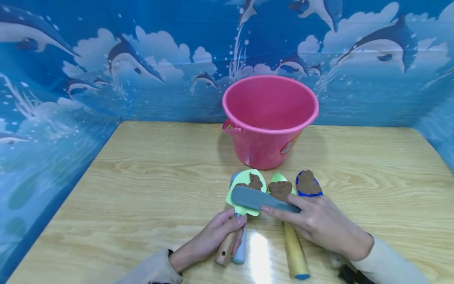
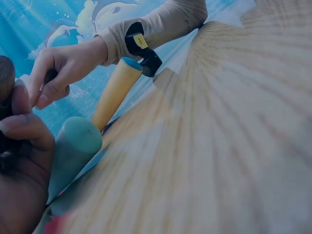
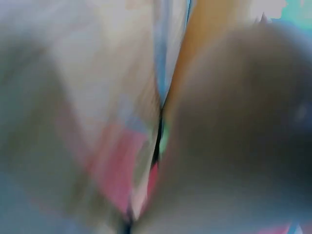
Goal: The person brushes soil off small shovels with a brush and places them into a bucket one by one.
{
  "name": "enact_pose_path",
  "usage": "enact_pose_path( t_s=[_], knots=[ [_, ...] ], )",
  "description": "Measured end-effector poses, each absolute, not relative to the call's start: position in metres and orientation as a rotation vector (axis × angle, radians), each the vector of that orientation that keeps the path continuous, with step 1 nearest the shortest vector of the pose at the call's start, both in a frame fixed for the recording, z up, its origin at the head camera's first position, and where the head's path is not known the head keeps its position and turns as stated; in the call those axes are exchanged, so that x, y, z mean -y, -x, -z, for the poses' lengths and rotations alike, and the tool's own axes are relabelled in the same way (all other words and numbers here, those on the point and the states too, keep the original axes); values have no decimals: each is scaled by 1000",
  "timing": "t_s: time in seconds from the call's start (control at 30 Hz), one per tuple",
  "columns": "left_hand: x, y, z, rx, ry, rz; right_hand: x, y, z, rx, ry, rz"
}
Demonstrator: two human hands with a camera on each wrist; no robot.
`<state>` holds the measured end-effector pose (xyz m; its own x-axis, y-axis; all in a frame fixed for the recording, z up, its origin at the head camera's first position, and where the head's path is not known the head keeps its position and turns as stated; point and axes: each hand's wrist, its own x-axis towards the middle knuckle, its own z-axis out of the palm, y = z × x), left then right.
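While left fingers grip a wooden handle, right fingers point leftward.

This is looking like a screened-off booth: a dolphin-print sheet is hanging behind and along both sides of a wood-grain table, walling the work in and hiding whatever kind of room is lying beyond

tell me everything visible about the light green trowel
The light green trowel has a broad, rounded blade and a brown, wood-looking handle with a dark hole near its end. Brown clay-like material sits on the blade, which points away from the person. The left hand grips the handle. A grey-blue tool crosses above the blade; contact is unclear. A light blue tool is partly hidden by it.
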<state>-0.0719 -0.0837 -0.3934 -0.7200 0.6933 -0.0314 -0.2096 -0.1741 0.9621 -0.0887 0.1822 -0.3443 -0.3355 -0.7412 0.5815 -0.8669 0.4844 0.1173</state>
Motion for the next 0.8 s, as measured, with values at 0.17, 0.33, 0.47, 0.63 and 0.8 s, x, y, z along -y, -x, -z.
enact_pose_path(
  t_s=[0.17,0.33,0.47,0.63,0.8],
  knots=[
    [82,73,393,-1512,-588,-1941,-188,88,342,2205,-1220,-241],
    [82,72,393,-1509,-590,-1935,-186,88,343,2176,-1302,-337],
    [83,72,392,-1506,-589,-1932,-185,88,343,2171,-1324,-279],
    [83,71,392,-1521,-587,-1947,-189,89,340,2202,-1202,-274],
    [84,70,392,-1519,-570,-1944,-186,88,340,2153,-1347,-348]
  ],
)
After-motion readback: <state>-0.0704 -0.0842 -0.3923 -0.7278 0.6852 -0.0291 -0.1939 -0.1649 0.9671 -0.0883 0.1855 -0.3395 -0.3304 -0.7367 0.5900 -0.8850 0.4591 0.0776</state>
